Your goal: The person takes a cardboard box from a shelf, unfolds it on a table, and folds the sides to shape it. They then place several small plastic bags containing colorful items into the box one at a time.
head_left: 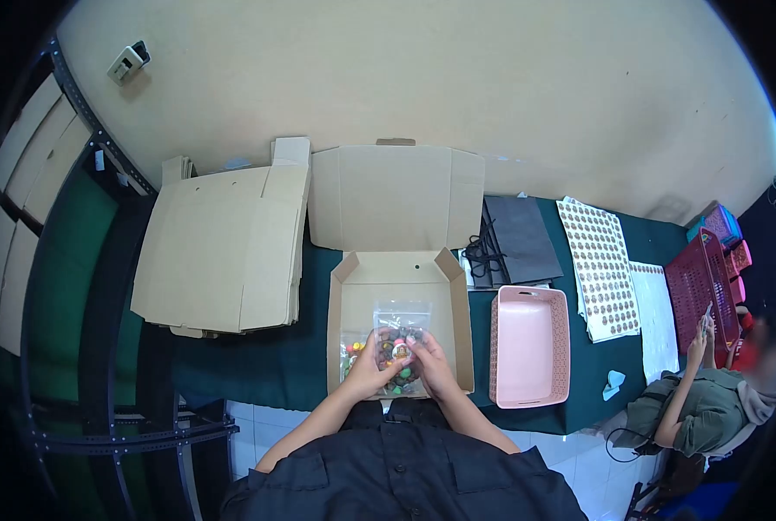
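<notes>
A clear zip bag (pixel 402 314) of mixed dark and coloured small pieces, with a round label on its front, is held over the near part of an open cardboard box (pixel 401 262). My left hand (pixel 370 372) grips the bag's left side, thumb across its front. On the right side, my right hand (pixel 435 366) is closed on the same bag, its thumb beside the label. Inside the box, to the left of my left hand, lies another clear bag (pixel 354 346) with brightly coloured pieces, partly hidden. The box's lid (pixel 396 195) stands raised against the wall.
Flattened cardboard boxes (pixel 218 247) are stacked left. To the right are a pink basket (pixel 568 347), black paper bags (pixel 524 239), sticker sheets (pixel 602 269) and a maroon basket (pixel 696 286). A co-worker (pixel 705 404) sits at the far right. A metal shelf (pixel 101 260) stands left.
</notes>
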The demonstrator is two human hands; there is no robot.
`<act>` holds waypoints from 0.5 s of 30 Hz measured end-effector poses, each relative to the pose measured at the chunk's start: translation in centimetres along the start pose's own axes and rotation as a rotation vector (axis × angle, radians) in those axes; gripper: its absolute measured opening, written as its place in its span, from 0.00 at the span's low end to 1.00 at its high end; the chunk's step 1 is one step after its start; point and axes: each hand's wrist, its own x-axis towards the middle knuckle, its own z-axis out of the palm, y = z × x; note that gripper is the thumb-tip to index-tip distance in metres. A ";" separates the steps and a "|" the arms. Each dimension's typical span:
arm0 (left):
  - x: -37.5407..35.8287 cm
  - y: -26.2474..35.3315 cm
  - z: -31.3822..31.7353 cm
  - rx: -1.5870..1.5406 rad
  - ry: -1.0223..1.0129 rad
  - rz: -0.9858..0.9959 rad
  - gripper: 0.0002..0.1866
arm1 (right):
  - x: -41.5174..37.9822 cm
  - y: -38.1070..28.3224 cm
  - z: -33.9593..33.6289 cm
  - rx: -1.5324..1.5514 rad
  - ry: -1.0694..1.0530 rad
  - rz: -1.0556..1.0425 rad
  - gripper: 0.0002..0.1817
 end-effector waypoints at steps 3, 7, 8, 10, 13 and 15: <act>-0.2 0.6 0.0 -0.046 -0.089 0.003 0.33 | 0.1 0.0 0.0 0.079 0.032 0.001 0.14; -0.3 0.9 0.0 -0.049 -0.073 -0.035 0.35 | -0.5 -1.1 1.0 -0.259 -0.030 -0.043 0.13; -0.2 1.0 0.0 -0.033 -0.094 -0.018 0.36 | -0.5 -0.8 0.9 -0.244 -0.026 -0.078 0.13; -0.1 0.7 -0.1 -0.034 -0.114 -0.010 0.35 | -0.1 -0.2 0.4 -0.230 -0.019 -0.115 0.13; -0.3 1.1 0.4 -0.107 -0.082 -0.076 0.34 | 0.6 1.0 -0.9 -0.032 0.095 -0.027 0.14; -0.3 1.0 0.5 -0.178 -0.035 -0.144 0.32 | 0.8 0.4 -1.3 0.202 0.037 0.065 0.16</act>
